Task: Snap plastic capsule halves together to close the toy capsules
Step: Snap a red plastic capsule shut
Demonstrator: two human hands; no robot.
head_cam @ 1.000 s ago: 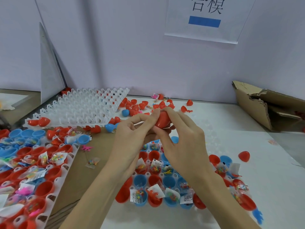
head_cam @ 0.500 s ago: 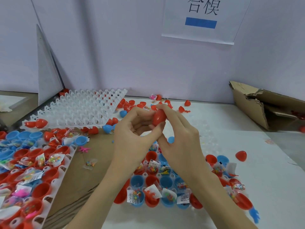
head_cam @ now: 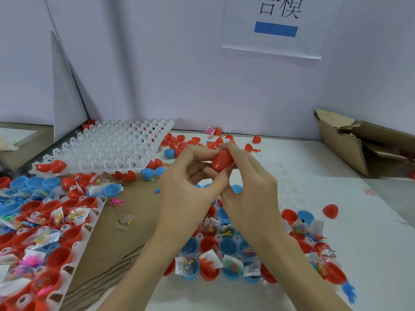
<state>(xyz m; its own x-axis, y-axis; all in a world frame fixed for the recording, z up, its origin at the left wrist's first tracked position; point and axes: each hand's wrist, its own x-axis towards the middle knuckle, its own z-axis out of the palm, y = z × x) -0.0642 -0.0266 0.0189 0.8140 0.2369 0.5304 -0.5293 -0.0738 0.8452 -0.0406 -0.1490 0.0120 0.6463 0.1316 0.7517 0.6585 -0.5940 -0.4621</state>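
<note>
Head view: both hands up over the white table point(head_cam: 336, 254), above the near tray. Left hand point(head_cam: 186, 187) has fingers curled round a red egg-shaped plastic capsule point(head_cam: 222, 161), thumb under it, index tip on its top. Right hand point(head_cam: 249, 194) pinches the same capsule from the other side, index over the top, remaining fingers curled down. Capsule is tilted, seam line visible across its middle; can't tell if fully snapped. Below the wrists: white plastic grid tray point(head_cam: 224, 239) w/ open red & blue capsule halves, several w/ small clear toy packets. Far left: second filled white tray point(head_cam: 74, 243) on brown cardboard sheet point(head_cam: 134, 209). Behind it, an empty white plastic grid tray point(head_cam: 107, 149) lying tilted. Loose red capsule halves point(head_cam: 179, 140) scattered near the back wall; single red half point(head_cam: 330, 211) at right. Torn cardboard box point(head_cam: 363, 142) at far right.
</note>
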